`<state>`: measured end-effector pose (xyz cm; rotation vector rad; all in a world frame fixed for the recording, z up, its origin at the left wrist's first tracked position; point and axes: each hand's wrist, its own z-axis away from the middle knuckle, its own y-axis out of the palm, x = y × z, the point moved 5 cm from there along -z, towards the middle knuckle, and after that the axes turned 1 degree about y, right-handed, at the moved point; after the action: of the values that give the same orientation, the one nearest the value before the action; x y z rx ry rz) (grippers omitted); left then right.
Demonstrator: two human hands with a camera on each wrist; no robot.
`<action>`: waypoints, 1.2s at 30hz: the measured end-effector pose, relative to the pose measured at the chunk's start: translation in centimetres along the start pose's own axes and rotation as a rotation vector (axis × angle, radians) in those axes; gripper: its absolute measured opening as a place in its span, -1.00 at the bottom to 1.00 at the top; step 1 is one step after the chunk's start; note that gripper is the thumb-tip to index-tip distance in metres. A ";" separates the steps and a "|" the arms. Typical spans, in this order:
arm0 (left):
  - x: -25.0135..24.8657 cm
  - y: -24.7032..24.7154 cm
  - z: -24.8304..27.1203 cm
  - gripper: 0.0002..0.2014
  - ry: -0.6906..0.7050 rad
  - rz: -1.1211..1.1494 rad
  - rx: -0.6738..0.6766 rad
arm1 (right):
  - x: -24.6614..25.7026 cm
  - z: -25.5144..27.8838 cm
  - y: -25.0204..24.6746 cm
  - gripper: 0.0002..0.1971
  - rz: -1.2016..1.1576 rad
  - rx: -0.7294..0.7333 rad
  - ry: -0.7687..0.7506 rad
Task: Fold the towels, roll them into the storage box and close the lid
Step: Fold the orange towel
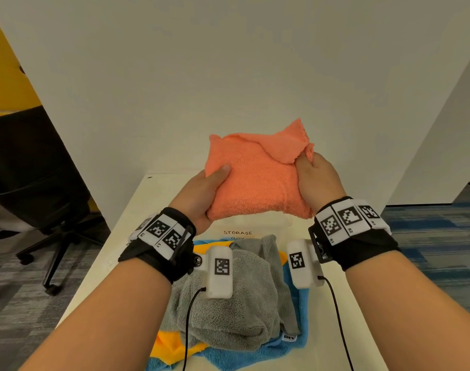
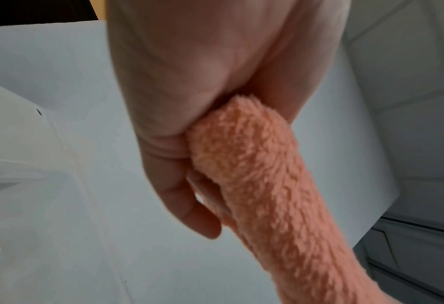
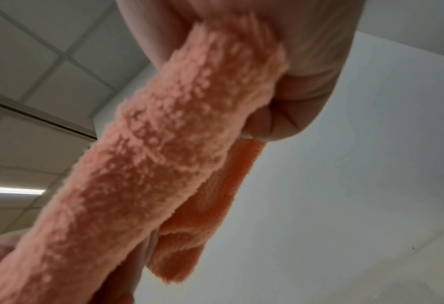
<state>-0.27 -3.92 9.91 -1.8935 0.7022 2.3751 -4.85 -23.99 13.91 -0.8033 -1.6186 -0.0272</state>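
A folded orange towel (image 1: 255,172) is held up in the air above the table, between both hands. My left hand (image 1: 201,191) grips its left edge, thumb on top. On the other side, my right hand (image 1: 315,175) pinches the right edge near a loose upper corner. The left wrist view has the towel's edge (image 2: 262,185) running out of that palm (image 2: 189,102). Seen from the right wrist, the towel (image 3: 150,164) hangs from the fingers (image 3: 293,115). Below the hands, a paper label reading STORAGE BOX (image 1: 238,233) marks the storage box, mostly hidden.
A heap of towels lies on the white table (image 1: 100,263) under my wrists: a grey one (image 1: 228,303) on top of blue (image 1: 255,354) and yellow (image 1: 169,346) ones. White partition walls (image 1: 228,76) stand behind. A black office chair (image 1: 41,183) is at the left.
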 end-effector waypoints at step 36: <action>-1.9 -0.7 0.5 -0.56 0.275 -0.287 0.004 | -4.9 0.8 2.6 -0.38 0.078 0.234 0.211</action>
<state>-0.05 -2.64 11.54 -2.1737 0.4083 1.9663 -4.30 -23.96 8.36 -0.6586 -1.3615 0.1278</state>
